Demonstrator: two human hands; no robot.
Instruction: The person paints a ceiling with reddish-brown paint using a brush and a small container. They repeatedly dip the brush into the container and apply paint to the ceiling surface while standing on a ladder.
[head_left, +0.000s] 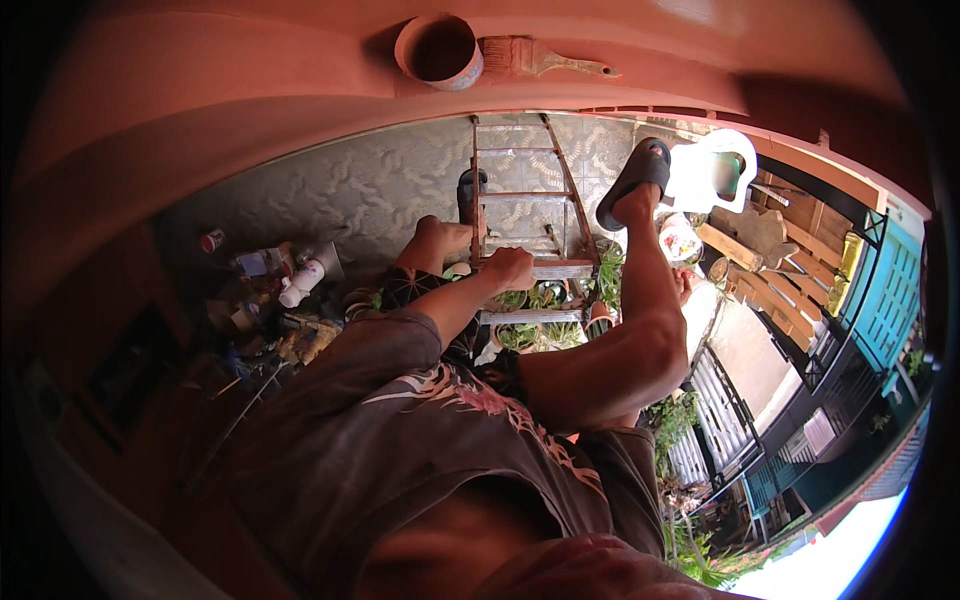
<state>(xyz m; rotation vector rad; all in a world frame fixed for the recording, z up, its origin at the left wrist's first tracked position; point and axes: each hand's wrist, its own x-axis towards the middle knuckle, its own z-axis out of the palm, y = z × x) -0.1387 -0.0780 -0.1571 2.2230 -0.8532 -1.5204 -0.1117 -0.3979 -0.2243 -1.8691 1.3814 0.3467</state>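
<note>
My left hand [510, 268] is closed at the side rail of a wooden ladder [525, 197], near a wide step. Only a few fingertips of my right hand [684, 286] show past my bent right leg; the rest is hidden. On the reddish-painted ledge [700, 92] at the top stands a round paint can [468, 76], its inside dark. A paintbrush [550, 62] lies just right of it, its bristles toward the can and coated reddish. My dark slippers [640, 180] are on both feet, with the right leg lifted beside the ladder.
Potted plants [517, 335] stand below around the ladder. Bottles and mixed clutter [302, 284] lie at the left on the patterned tiled floor [350, 190]. A white plastic chair [735, 150], wooden planks [790, 300] and a turquoise gate [890, 290] are at the right.
</note>
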